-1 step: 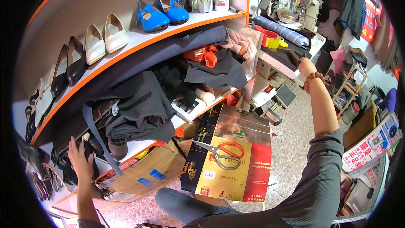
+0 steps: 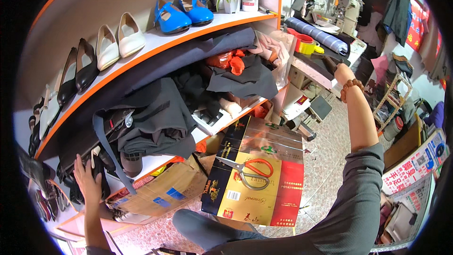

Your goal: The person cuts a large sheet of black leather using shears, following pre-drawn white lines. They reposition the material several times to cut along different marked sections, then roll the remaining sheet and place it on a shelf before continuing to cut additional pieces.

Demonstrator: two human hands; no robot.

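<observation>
My left hand [image 2: 88, 180] is open, fingers stretched and slightly apart, against black shoes and other dark items [image 2: 104, 179] at the left end of the lower shelf. Off to the right, my right arm reaches far forward. My right hand [image 2: 344, 73], a brown bead bracelet at its wrist, is closed on a dark brown object [image 2: 330, 63] whose kind I cannot make out, over a black work surface [image 2: 309, 57]. Orange-handled scissors [image 2: 251, 172] lie with blades parted on a flattened printed carton [image 2: 289, 184] before my knee.
Shoes line the upper shelf, among them a blue pair [image 2: 172, 17] and a white pair [image 2: 130, 35]. Dark folded cloth [image 2: 158, 118] fills the lower shelf. A cardboard box [image 2: 160, 191] sits below. At the right stand a wire rack [image 2: 388, 97] and a basket [image 2: 415, 234].
My left hand has shifted very slightly left and down beside the dark items. The right hand stays in place with the brown object.
</observation>
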